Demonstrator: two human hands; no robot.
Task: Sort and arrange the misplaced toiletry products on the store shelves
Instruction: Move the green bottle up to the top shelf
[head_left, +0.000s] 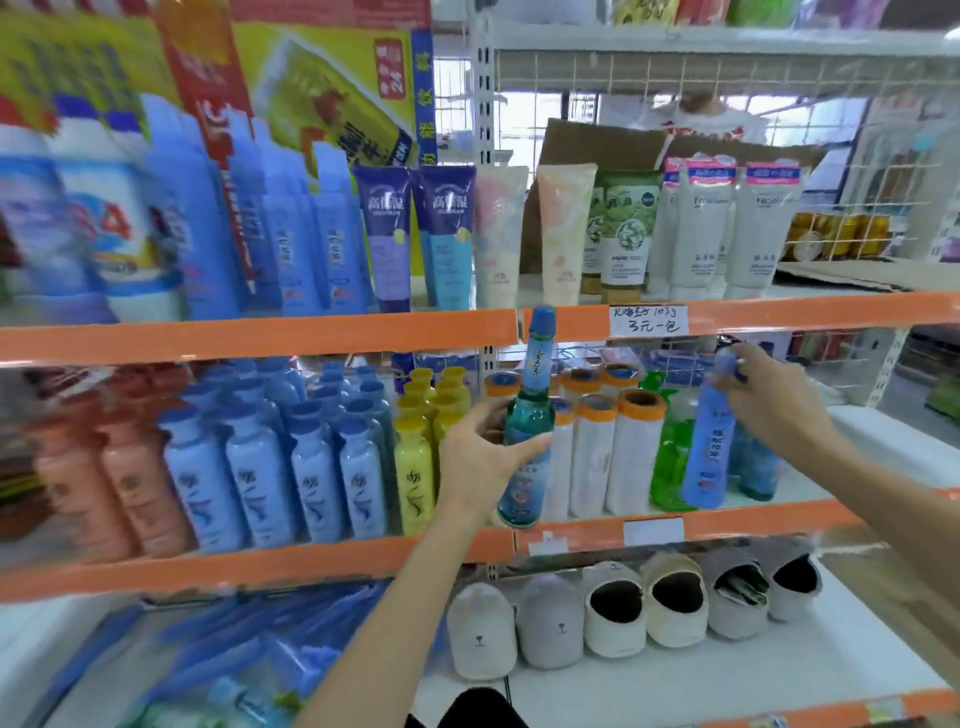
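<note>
The left hand (480, 457) grasps a tall teal bottle (527, 421) of clear, glassy plastic around its rounded belly, fingers curled round the front and thumb behind. The bottle stands nearly upright in front of the middle shelf (260, 564), its narrow neck and blue domed cap reaching up across the orange edge strip of the upper shelf (260, 332). The right hand (769, 400) pinches the blue cap of a slim opaque blue bottle (709, 447), which leans slightly left with its base on the right part of the middle shelf, just beside a translucent green bottle (670, 457).

Between the two held bottles stand white cylindrical bottles with orange collars (631, 452). Left of the teal bottle are small yellow bottles (415, 467), then rows of matte pale blue bottles (306, 467) with waisted shapes, and blurred terracotta bottles (104, 478) at the far left. On the upper shelf, soft squeeze tubes stand on their caps: two purple-and-blue tubes (415, 234), peach tubes (563, 228), a green tube (626, 228) and white tubes (727, 223). A handwritten price label (648, 319) is stuck to the orange strip. The bottom shelf holds soft fabric slippers (623, 610) in grey and cream, rounded at the toes.
</note>
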